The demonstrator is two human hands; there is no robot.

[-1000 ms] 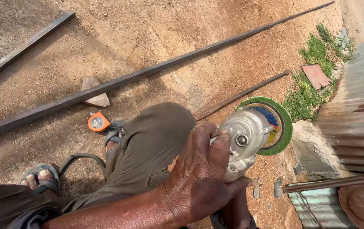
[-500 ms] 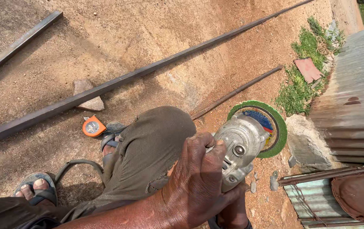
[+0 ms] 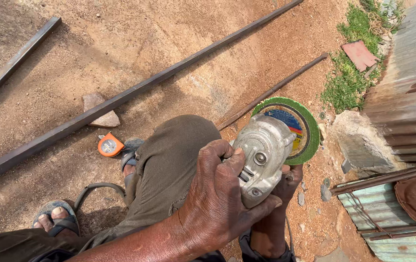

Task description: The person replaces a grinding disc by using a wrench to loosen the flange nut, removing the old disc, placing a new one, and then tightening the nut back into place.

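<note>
Grinder: the angle grinder (image 3: 264, 157) sits above your right knee, its green disc (image 3: 293, 127) turned away from your body.
Left hand: your left hand (image 3: 217, 199) wraps the metal gear head, fingers closed tight around it to steady it.
Right hand: your right hand (image 3: 278, 208) grips under the grinder; how far its fingers curl, you cannot tell.
Beyond the grinder: an orange tape measure (image 3: 109, 144) lies left by your sandal; the long steel bar (image 3: 135, 92) runs past it.

Label, one: round paper label (image 3: 290, 125) on the face of the green cutting disc (image 3: 310, 131); blue, yellow and red bands, partly hidden behind the grinder's metal head (image 3: 264, 150).
</note>
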